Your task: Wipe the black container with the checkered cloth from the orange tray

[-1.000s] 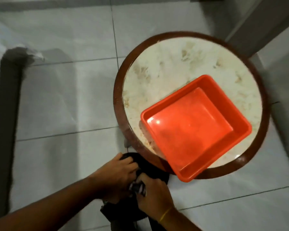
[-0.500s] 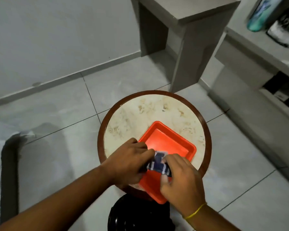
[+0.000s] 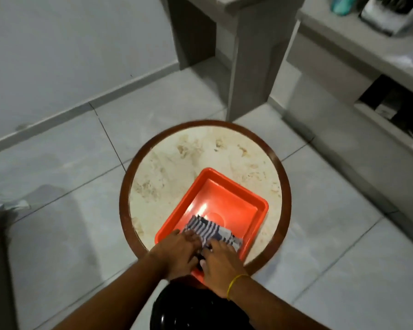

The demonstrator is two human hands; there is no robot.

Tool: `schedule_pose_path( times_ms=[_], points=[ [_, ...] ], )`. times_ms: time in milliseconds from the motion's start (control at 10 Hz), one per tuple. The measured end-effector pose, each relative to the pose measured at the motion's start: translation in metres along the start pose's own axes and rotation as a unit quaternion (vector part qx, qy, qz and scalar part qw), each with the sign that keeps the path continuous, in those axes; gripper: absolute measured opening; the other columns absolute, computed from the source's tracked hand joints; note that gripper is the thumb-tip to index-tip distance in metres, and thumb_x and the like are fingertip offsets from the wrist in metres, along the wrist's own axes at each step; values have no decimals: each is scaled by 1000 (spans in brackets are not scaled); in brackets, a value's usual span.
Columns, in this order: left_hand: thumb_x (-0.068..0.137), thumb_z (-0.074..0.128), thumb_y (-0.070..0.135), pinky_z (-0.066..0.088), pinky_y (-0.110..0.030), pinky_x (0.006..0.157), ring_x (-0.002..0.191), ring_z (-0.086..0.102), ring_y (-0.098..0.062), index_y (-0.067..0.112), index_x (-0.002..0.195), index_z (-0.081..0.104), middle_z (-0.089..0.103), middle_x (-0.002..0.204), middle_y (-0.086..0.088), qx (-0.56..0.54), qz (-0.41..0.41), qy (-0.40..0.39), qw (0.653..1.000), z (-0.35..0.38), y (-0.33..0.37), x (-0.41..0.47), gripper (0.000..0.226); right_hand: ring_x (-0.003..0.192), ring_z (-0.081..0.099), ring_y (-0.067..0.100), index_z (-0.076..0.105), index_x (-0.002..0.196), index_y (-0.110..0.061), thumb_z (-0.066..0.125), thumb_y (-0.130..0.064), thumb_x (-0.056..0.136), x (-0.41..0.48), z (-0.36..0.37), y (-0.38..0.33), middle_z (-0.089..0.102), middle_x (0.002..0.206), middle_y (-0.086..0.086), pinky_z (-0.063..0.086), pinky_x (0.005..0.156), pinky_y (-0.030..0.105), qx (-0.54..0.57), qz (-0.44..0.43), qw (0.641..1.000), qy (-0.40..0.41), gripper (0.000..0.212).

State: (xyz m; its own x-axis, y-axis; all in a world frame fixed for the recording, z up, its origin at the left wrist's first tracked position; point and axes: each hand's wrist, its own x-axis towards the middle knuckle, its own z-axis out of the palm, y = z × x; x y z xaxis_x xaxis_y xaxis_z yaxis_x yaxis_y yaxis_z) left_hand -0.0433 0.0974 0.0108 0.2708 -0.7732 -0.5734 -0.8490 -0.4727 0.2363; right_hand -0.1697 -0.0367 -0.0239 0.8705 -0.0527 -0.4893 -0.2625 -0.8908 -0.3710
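The orange tray (image 3: 227,203) sits on the near right part of a round stool top (image 3: 188,160). A blue-and-white checkered cloth (image 3: 208,228) lies folded in the tray's near end. My left hand (image 3: 177,252) and my right hand (image 3: 218,260) both rest on the cloth's near edge, fingers pressed down on it. The black container (image 3: 191,310) shows at the bottom edge, below the stool and between my forearms, partly hidden by them.
The stool has a brown rim (image 3: 124,194) and stands on a grey tiled floor. A grey concrete counter leg (image 3: 248,67) and a low shelf unit (image 3: 367,96) stand behind and to the right. A wall runs along the left.
My hands rose from the black container with the cloth, moved over the tray and lowered the cloth into it. The camera view lifted, so the room behind now shows.
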Motion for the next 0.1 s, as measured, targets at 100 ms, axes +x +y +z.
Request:
schedule_pose_path(
  times_ms=[100],
  points=[
    [97, 20, 54, 14, -57, 133, 170, 11, -27, 24, 168, 33, 14, 184, -4, -3, -55, 76, 996, -39, 1, -17, 78, 162, 24, 35, 38, 163, -22, 43, -37, 101, -7, -50, -2, 22, 177, 9, 27, 130, 46, 10, 9, 998, 60, 63]
  ],
)
